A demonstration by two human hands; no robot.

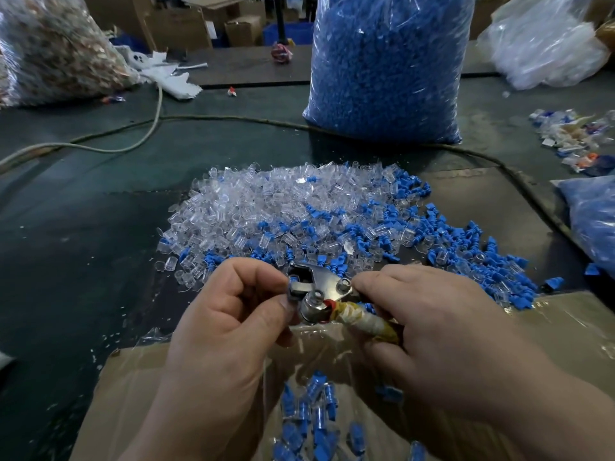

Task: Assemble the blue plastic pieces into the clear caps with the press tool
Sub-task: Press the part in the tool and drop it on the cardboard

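A metal press tool point(321, 287) with a tape-wrapped handle point(364, 319) is held above a cardboard box. My right hand point(429, 324) grips the handle. My left hand point(229, 314) has its fingers curled at the tool's jaw, where a small blue piece point(294, 278) sits; thumb and forefinger pinch there. Behind the hands lies a heap of clear caps point(266, 207) mixed with loose blue pieces point(466, 247). Assembled blue-and-clear parts point(316, 414) lie in the box below.
The cardboard box point(133, 394) stands at the table's near edge. A tall bag of blue pieces point(389, 61) stands behind the heap, with a cable point(233, 118) running across the dark table. More bags sit at far left point(50, 44) and right point(545, 41).
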